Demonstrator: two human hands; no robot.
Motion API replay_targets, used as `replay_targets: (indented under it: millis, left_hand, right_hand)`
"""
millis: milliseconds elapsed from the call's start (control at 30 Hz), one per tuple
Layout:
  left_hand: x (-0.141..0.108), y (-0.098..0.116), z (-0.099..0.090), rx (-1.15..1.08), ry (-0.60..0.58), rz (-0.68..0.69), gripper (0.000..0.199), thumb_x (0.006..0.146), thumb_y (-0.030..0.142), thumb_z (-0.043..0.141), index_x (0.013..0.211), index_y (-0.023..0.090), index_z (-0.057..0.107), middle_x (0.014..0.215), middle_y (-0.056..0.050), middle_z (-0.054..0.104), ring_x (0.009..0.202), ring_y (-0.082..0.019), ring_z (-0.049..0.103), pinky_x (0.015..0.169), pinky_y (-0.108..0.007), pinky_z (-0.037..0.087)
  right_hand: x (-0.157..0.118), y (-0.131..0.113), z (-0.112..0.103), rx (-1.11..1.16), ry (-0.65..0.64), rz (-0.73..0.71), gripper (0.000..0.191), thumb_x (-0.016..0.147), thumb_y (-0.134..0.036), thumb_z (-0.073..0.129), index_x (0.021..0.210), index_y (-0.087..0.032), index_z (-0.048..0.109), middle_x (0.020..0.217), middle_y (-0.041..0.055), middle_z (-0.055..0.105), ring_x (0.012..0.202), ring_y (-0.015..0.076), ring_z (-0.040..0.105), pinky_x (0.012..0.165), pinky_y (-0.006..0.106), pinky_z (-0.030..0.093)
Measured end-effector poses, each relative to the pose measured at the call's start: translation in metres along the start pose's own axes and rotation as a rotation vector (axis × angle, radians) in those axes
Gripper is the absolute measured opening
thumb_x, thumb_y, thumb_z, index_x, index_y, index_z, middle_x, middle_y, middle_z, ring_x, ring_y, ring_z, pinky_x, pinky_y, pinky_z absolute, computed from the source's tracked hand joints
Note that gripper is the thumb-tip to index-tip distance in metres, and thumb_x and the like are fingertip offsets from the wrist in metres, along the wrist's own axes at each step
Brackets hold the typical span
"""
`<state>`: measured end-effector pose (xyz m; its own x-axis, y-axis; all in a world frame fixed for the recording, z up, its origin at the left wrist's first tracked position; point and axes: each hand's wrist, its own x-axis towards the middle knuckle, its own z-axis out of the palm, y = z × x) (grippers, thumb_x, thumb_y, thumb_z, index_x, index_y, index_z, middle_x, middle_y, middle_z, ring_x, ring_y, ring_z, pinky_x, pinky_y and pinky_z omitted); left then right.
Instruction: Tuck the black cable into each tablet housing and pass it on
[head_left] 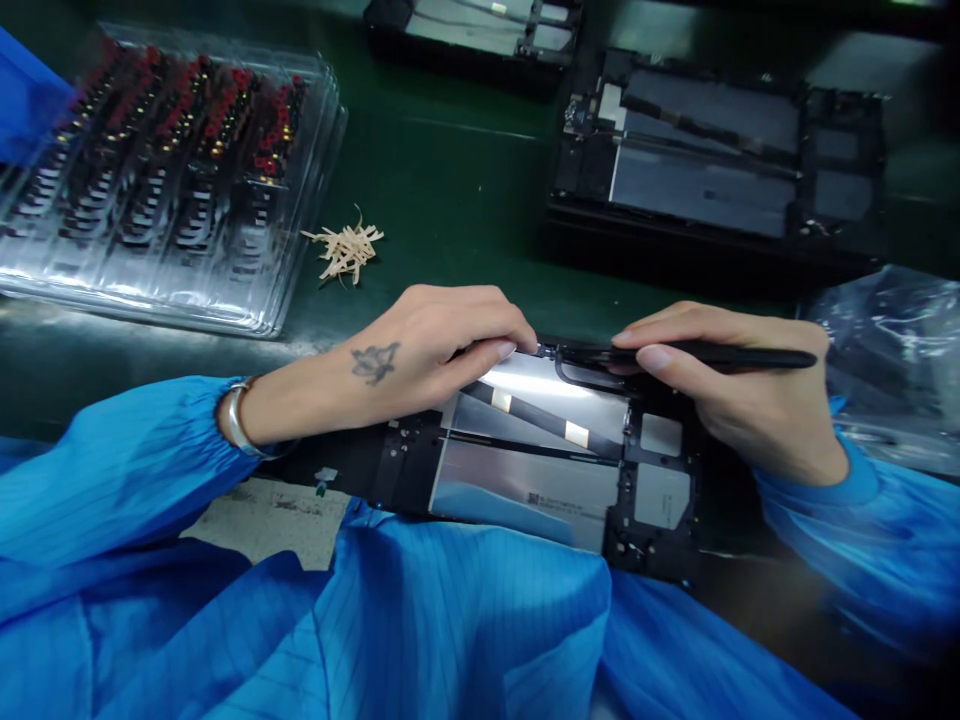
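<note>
An opened tablet [517,480] lies in front of me, its silver battery cells and black frame exposed. Black tweezers [750,357] are gripped in my right hand [739,375], pointing left along the tablet's far edge. Thumb and forefinger of my left hand [442,345] are pinched together at that same edge, near the tweezer tips; whatever lies between them is too small to make out. A thin black cable [577,378] curves over the battery just below the tips. Two pale tape pieces [576,433] sit on a wider dark ribbon cable.
Clear plastic trays [300,230] with rows of small red and black parts stand at the left. Beside them is a little pile of pale strips [349,250]. More opened tablets [705,150] rest at the back, and a clear plastic bag [892,360] lies at the right.
</note>
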<state>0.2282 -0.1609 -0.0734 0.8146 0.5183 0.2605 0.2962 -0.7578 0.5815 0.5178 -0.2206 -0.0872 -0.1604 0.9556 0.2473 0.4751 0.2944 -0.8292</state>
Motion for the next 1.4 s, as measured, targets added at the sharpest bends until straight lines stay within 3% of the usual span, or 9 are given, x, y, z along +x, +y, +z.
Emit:
replay_targets:
  millis: [400,700,833,967,1067,1200,1400]
  left_hand:
    - [-0.004,-0.004,0.005,0.013,-0.004,0.050,0.026,0.107,0.015,0.046,0.116,0.018,0.070,0.117,-0.007,0.075,0.109,-0.016,0.070,0.093,-0.027,0.053]
    - [-0.002,-0.004,0.028,0.390,-0.079,0.142,0.041,0.098,0.007,0.042,0.129,0.018,0.066,0.133,-0.013,0.065,0.112,-0.026,0.060,0.084,-0.037,0.049]
    - [0.000,-0.001,0.031,0.421,-0.087,0.157,0.044,0.097,0.005,0.038,0.129,0.018,0.066,0.134,-0.014,0.062,0.109,-0.025,0.058,0.083,-0.037,0.046]
    - [-0.002,-0.003,0.033,0.418,-0.076,0.176,0.045,0.098,0.003,0.037,0.131,0.018,0.064,0.135,-0.015,0.060,0.109,-0.027,0.057,0.083,-0.038,0.046]
    - [-0.003,-0.003,0.032,0.399,-0.082,0.174,0.043,0.098,0.003,0.038,0.129,0.018,0.063,0.136,-0.015,0.060,0.111,-0.026,0.057,0.085,-0.038,0.047]
    - [0.002,-0.003,0.030,0.339,-0.074,0.134,0.035,0.099,0.005,0.044,0.126,0.017,0.063,0.133,-0.013,0.062,0.108,-0.024,0.057,0.081,-0.034,0.049]
    - [0.019,-0.007,0.031,0.384,-0.119,0.114,0.038,0.101,0.008,0.045,0.135,0.016,0.061,0.124,-0.013,0.061,0.100,-0.024,0.055,0.075,-0.034,0.047]
  right_hand:
    - [0.000,-0.001,0.000,-0.008,-0.013,-0.012,0.016,0.091,-0.022,0.079,0.097,-0.036,0.083,0.096,-0.0063,0.079,0.087,0.0118,0.072,0.076,0.026,0.057]
    - [-0.002,0.002,-0.001,0.001,-0.008,0.001,0.016,0.092,-0.024,0.078,0.096,-0.038,0.084,0.095,-0.0038,0.079,0.085,0.0162,0.072,0.073,0.031,0.057]
    - [-0.001,0.001,-0.005,-0.001,-0.014,0.045,0.012,0.091,-0.027,0.078,0.095,-0.037,0.084,0.094,-0.0006,0.078,0.085,0.0190,0.072,0.072,0.033,0.058]
    - [0.003,-0.001,-0.015,0.219,-0.048,0.206,0.008,0.090,-0.033,0.080,0.093,-0.029,0.086,0.092,0.0036,0.076,0.072,0.0178,0.075,0.066,0.028,0.065]
    - [0.005,-0.002,-0.015,0.317,0.019,0.287,0.011,0.085,-0.036,0.084,0.090,-0.026,0.086,0.088,0.0044,0.075,0.069,0.0199,0.078,0.066,0.027,0.068]
    - [0.004,-0.003,-0.003,0.284,0.138,0.243,0.008,0.085,-0.033,0.085,0.089,-0.027,0.086,0.087,0.0038,0.076,0.071,0.0192,0.078,0.070,0.027,0.069]
    - [0.004,-0.001,0.004,0.342,0.175,0.240,0.009,0.086,-0.034,0.085,0.087,-0.025,0.085,0.085,0.0029,0.076,0.071,0.0171,0.077,0.069,0.026,0.068]
